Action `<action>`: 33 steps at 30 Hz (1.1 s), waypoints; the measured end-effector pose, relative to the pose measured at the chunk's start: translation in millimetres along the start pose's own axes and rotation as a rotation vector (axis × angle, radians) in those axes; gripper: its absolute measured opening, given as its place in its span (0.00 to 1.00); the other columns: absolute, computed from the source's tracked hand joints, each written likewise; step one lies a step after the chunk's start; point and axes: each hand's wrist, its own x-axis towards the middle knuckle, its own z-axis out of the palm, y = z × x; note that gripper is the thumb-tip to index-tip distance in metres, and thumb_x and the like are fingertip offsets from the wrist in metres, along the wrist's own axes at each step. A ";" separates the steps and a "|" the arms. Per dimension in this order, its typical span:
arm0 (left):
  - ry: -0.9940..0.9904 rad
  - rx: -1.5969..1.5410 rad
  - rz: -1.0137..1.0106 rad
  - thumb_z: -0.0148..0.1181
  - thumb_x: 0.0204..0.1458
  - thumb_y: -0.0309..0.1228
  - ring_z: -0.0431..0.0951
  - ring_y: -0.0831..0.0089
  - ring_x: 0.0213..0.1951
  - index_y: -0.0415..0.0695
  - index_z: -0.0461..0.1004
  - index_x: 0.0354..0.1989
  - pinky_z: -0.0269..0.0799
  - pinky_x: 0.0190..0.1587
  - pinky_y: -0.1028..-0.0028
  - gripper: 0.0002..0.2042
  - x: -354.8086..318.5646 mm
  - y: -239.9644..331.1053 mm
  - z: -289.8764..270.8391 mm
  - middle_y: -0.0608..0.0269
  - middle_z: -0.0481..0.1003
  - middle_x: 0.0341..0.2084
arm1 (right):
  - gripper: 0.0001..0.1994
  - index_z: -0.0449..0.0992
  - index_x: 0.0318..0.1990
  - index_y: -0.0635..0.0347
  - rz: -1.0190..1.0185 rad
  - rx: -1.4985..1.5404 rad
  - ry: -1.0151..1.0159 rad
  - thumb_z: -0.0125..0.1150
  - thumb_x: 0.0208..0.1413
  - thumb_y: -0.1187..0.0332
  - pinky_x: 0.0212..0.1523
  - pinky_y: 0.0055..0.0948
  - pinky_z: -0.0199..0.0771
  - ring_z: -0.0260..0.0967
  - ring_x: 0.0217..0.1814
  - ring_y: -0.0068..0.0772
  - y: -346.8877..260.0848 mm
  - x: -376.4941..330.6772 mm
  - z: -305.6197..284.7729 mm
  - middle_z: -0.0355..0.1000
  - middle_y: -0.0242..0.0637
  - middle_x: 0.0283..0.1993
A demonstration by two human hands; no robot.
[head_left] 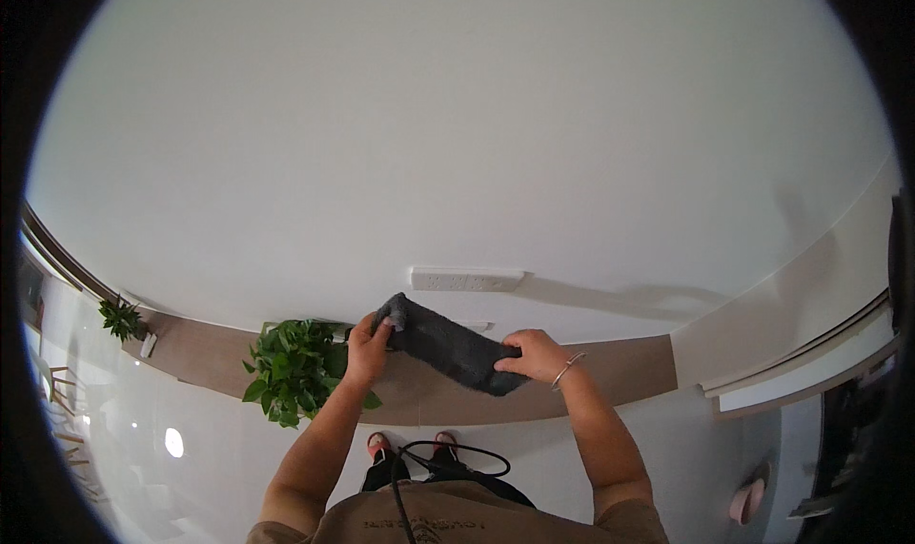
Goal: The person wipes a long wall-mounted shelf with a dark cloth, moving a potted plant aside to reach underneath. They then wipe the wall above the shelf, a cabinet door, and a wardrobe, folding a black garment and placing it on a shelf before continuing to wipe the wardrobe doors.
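Observation:
A dark grey cloth [448, 346], folded into a long strip, is stretched between my two hands in front of the white wall. My left hand [366, 349] pinches its left end, where a corner bunches up by the thumb. At the lower right end, my right hand [531, 355] grips the cloth between thumb and fingers; a silver bangle [568, 370] circles that wrist. The cloth slopes down from left to right and hides part of the brown cabinet top behind it.
A white socket strip [467, 280] is fixed to the wall just above the cloth. The brown cabinet top [620, 372] runs along the wall, bearing a leafy green plant [295, 368] left of my hands and a smaller plant [121, 319] farther left. A black cable [457, 446] loops before my body.

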 end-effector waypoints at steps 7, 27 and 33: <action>0.035 -0.106 -0.027 0.49 0.57 0.18 0.73 0.73 0.44 0.39 0.69 0.52 0.68 0.49 0.73 0.14 -1.4 -2.6 11.8 0.60 0.73 0.44 | 0.08 0.76 0.37 0.63 -0.037 0.862 0.464 0.60 0.49 0.73 0.35 0.24 0.68 0.66 0.33 0.22 41.4 9.0 4.4 0.70 0.30 0.30; 0.210 0.897 0.527 0.60 0.51 0.24 0.71 0.50 0.45 0.40 0.74 0.50 0.70 0.49 0.60 0.17 22.8 20.6 -21.1 0.44 0.65 0.45 | 0.17 0.79 0.48 0.48 -0.332 -0.358 0.862 0.57 0.49 0.75 0.28 0.39 0.71 0.69 0.29 0.43 -43.7 99.0 36.0 0.65 0.40 0.30; 0.212 0.825 0.454 0.62 0.47 0.21 0.72 0.52 0.44 0.39 0.75 0.48 0.70 0.48 0.61 0.17 38.4 4.3 -36.8 0.49 0.67 0.41 | 0.17 0.78 0.48 0.46 -0.231 -0.269 0.802 0.56 0.51 0.74 0.30 0.42 0.74 0.71 0.31 0.46 -55.2 108.0 35.2 0.67 0.42 0.32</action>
